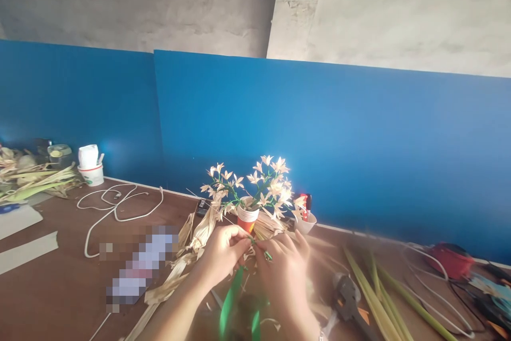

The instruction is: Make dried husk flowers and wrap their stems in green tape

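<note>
My left hand is closed, its thumb and fingertips pinching a thin green-wrapped stem. Close beside it, my right hand has thumb and index finger closed on the same stem, with its other fingers loosely bent. Green tape hangs below the hands in a long strip. Just beyond them stands an orange and white paper cup, which holds branching green stems with pale cream flowers. The exact grip of the fingertips is partly hidden.
Dried corn husks lie around the cup. A white cable and a blurred-out object are on the left. At right are a dark-handled tool, green leaf strips and a red object. A blue panel borders the table.
</note>
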Demonstrator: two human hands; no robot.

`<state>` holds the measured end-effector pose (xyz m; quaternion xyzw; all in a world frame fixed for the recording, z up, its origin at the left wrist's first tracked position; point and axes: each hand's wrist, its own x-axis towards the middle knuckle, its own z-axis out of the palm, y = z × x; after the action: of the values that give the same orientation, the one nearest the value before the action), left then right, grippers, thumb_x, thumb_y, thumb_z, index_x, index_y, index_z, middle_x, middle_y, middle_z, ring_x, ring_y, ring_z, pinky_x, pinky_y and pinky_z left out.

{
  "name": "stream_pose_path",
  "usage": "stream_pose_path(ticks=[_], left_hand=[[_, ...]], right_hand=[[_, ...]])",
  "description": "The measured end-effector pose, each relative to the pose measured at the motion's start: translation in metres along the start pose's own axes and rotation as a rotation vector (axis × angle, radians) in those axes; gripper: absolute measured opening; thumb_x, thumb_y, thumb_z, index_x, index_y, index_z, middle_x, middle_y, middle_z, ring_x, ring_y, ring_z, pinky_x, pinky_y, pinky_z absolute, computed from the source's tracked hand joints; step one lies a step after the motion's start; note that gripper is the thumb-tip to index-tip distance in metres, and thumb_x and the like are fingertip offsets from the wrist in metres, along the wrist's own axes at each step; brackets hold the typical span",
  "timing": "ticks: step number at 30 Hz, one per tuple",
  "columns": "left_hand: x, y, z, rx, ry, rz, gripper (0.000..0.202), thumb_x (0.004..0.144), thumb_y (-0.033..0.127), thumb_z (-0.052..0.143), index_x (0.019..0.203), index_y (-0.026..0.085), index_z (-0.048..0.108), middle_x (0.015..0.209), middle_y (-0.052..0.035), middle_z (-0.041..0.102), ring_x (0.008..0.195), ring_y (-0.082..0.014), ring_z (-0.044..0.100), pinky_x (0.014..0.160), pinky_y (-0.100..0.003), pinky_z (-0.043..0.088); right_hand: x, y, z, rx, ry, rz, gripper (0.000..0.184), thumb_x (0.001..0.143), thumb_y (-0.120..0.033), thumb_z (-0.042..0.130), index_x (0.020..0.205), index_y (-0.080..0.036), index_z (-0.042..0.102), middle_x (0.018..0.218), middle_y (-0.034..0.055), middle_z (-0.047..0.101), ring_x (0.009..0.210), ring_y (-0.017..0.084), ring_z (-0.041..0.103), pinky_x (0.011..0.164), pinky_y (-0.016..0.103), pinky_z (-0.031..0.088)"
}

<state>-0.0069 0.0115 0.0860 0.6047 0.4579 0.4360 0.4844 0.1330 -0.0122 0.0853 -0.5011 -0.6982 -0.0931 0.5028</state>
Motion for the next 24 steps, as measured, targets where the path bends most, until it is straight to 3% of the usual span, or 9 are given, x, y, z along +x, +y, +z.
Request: stream_pose_path(ticks=[3, 6, 9, 12, 18, 24], left_hand=[[0.000, 0.000, 0.001, -0.012, 0.017, 0.062, 0.023, 0.079, 0.034, 0.059, 0.086, 0.014, 0.067, 0.068, -0.0020, 0.063, 0.049, -0.0117, 0.054, 0.045, -0.022, 0.042], [-0.001, 0.001, 0.000, -0.021, 0.012, 0.104, 0.024, 0.079, 0.034, 0.060, 0.091, 0.014, 0.069, 0.077, -0.0040, 0.066, 0.050, -0.0112, 0.056, 0.047, -0.022, 0.043], [-0.003, 0.005, -0.003, -0.031, -0.039, 0.117, 0.024, 0.080, 0.035, 0.061, 0.089, 0.014, 0.069, 0.080, -0.0047, 0.067, 0.050, -0.0102, 0.056, 0.047, -0.022, 0.043], [-0.007, 0.010, -0.007, -0.072, -0.110, 0.118, 0.023, 0.079, 0.037, 0.063, 0.084, 0.015, 0.069, 0.076, -0.0031, 0.066, 0.050, -0.0102, 0.057, 0.046, -0.020, 0.044], [-0.012, 0.016, -0.010, -0.215, -0.221, 0.092, 0.023, 0.074, 0.037, 0.070, 0.074, 0.014, 0.067, 0.062, 0.0005, 0.061, 0.044, -0.0098, 0.057, 0.042, -0.019, 0.043], [-0.014, 0.016, -0.013, -0.225, -0.260, 0.109, 0.027, 0.075, 0.039, 0.070, 0.069, 0.014, 0.061, 0.058, 0.0011, 0.059, 0.044, -0.0098, 0.057, 0.043, -0.019, 0.042]], right_hand=[[0.001, 0.002, -0.002, 0.056, -0.060, 0.101, 0.020, 0.077, -0.018, 0.057, 0.061, -0.024, 0.068, 0.058, -0.0019, 0.064, 0.064, 0.017, 0.057, 0.092, 0.045, 0.030], [0.004, 0.007, -0.005, 0.218, -0.237, 0.332, 0.013, 0.072, -0.021, 0.063, 0.060, -0.022, 0.069, 0.062, 0.0004, 0.066, 0.066, 0.020, 0.059, 0.080, 0.039, 0.038], [0.009, 0.011, -0.010, 0.529, -0.475, 0.623, 0.013, 0.070, -0.027, 0.066, 0.062, -0.017, 0.069, 0.061, 0.0022, 0.067, 0.060, 0.018, 0.058, 0.061, 0.030, 0.041], [0.012, 0.015, -0.016, 0.861, -0.617, 0.795, 0.021, 0.066, -0.034, 0.074, 0.062, -0.014, 0.067, 0.059, 0.0029, 0.067, 0.055, 0.015, 0.057, 0.055, 0.026, 0.040], [0.010, 0.021, -0.016, 1.345, -0.778, 0.857, 0.029, 0.059, -0.037, 0.082, 0.062, -0.013, 0.066, 0.051, 0.0023, 0.065, 0.049, 0.011, 0.057, 0.053, 0.023, 0.040], [0.005, 0.021, -0.011, 1.508, -0.869, 0.841, 0.022, 0.066, -0.032, 0.079, 0.065, -0.013, 0.069, 0.052, 0.0031, 0.067, 0.046, 0.009, 0.056, 0.050, 0.022, 0.040]])
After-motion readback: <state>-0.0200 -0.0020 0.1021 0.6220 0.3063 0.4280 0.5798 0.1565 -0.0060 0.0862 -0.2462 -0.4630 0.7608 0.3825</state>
